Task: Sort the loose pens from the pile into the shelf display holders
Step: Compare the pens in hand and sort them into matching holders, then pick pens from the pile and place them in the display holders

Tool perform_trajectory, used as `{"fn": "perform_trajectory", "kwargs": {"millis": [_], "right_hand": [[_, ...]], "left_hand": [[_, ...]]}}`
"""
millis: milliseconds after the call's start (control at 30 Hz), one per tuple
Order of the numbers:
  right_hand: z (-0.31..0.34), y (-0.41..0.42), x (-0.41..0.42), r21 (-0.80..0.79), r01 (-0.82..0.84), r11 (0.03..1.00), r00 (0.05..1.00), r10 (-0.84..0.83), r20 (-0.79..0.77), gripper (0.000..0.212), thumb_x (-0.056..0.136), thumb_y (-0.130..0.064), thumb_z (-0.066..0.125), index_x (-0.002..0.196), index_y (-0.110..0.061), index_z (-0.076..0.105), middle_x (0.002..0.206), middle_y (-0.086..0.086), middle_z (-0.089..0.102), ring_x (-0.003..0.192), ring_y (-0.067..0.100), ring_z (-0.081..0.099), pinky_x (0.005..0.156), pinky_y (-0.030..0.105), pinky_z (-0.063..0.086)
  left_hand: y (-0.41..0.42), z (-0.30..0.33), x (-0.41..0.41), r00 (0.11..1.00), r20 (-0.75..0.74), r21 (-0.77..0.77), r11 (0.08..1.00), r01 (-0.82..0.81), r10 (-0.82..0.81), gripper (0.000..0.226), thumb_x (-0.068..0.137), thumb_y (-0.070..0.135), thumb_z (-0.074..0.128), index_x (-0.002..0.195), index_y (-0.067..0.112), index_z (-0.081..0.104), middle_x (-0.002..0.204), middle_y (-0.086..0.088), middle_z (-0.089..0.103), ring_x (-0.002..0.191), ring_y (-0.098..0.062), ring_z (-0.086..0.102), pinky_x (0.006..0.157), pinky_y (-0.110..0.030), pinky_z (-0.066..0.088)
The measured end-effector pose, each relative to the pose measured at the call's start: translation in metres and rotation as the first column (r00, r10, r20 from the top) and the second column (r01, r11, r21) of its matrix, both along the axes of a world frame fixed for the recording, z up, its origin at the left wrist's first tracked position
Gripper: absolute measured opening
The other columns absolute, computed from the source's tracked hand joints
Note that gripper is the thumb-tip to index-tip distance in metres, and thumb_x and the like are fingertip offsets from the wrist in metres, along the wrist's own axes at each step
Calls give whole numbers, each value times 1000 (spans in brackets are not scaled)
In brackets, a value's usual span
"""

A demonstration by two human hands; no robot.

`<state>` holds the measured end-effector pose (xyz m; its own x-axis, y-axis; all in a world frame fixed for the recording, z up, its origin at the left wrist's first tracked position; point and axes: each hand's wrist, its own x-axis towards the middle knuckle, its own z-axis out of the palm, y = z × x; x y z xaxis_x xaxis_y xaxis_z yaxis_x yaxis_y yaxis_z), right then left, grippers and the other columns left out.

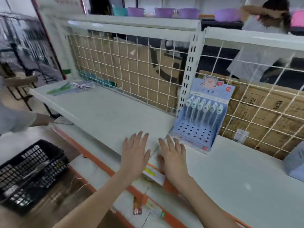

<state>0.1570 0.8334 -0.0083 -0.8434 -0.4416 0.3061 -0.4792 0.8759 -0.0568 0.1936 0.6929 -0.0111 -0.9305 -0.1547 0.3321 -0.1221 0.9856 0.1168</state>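
Observation:
A blue cardboard display holder (194, 134) stands on the white shelf (105, 112), against the upright post. Several pens (199, 109) with round pastel tops stand in its back row; the front holes are bare. My left hand (134, 155) and my right hand (171, 155) lie flat, fingers straight and spread, side by side over the shelf's front part, just left of the holder. Neither hand holds anything. A loose bunch of pens or thin packets (80, 85) lies at the shelf's far left end, blurred.
A black plastic basket (31, 171) sits low at the left. A white wire grid (131, 68) backs the shelf, with cardboard boxes behind it. Another person's arm (39, 120) reaches in at the left; a second person stands behind the grid, top right. Orange price rails edge the shelves.

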Motion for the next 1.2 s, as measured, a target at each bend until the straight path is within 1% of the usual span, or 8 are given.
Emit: {"fn": "perform_trajectory", "kwargs": {"millis": [133, 300, 400, 500, 600, 933, 1067, 1200], "right_hand": [[-2, -74, 2, -5, -53, 999, 998, 53, 44, 70, 46, -28, 91, 111, -15, 67, 116, 14, 65, 101, 38, 64, 78, 51, 52], [3, -148, -2, -10, -141, 990, 985, 141, 98, 68, 49, -28, 91, 111, -17, 67, 116, 12, 65, 101, 37, 64, 79, 49, 52], [3, -182, -12, -21, -201, 979, 971, 202, 124, 63, 59, -27, 86, 117, -17, 63, 124, 13, 60, 109, 39, 59, 86, 51, 48], [6, -213, -25, -25, -287, 958, 936, 286, 207, 56, 92, -28, 55, 143, -20, 34, 152, 10, 25, 139, 35, 24, 111, 48, 20], [2, -247, -50, -68, -331, 941, 905, 337, 258, 54, 99, -31, 38, 148, -24, 15, 157, 2, 6, 144, 26, 6, 115, 41, 6], [10, -383, -136, -154, -402, 903, 822, 430, 373, 56, 100, -33, 36, 149, -26, 11, 157, -1, 5, 142, 25, 8, 113, 40, 9], [11, -417, -166, -171, -403, 899, 817, 438, 375, 56, 99, -30, 38, 148, -24, 13, 157, -2, 6, 142, 23, 10, 113, 37, 10], [4, -447, -184, -161, -414, 896, 795, 442, 417, 56, 100, -32, 38, 149, -25, 12, 157, -3, 6, 142, 21, 11, 112, 36, 13]], "left_hand": [[-72, -3, 17, 997, -24, 19, 997, -80, 80, 55, 78, 27, 73, 127, 10, 56, 127, -14, 59, 114, -35, 58, 92, -54, 45], [-141, 1, 28, 983, -53, 0, 985, -175, 175, 57, 77, 26, 74, 128, 9, 54, 129, -14, 57, 117, -34, 56, 96, -52, 42], [-176, 3, 28, 966, -62, 40, 968, -248, 250, 56, 88, 28, 62, 138, 13, 43, 142, -10, 45, 131, -31, 43, 107, -50, 31], [-208, 0, 22, 959, -78, 7, 962, -272, 272, 59, 76, 24, 75, 130, 10, 53, 131, -12, 56, 119, -32, 55, 97, -53, 41], [-241, -5, 8, 950, -49, -25, 950, -310, 309, 63, 67, 26, 82, 124, 10, 58, 122, -12, 62, 110, -29, 61, 89, -53, 49], [-376, 5, -59, 920, 8, -17, 920, -392, 392, 61, 70, 23, 80, 124, 10, 58, 120, -13, 63, 108, -32, 62, 89, -55, 46], [-418, 2, -77, 912, 49, 209, 889, -408, 407, 53, 93, 25, 54, 142, 14, 38, 143, -8, 44, 130, -27, 43, 110, -43, 29], [-457, -1, -90, 910, 50, 317, 857, -406, 412, 49, 95, 22, 51, 141, 15, 38, 142, -8, 44, 121, -30, 51, 100, -38, 36]]}}
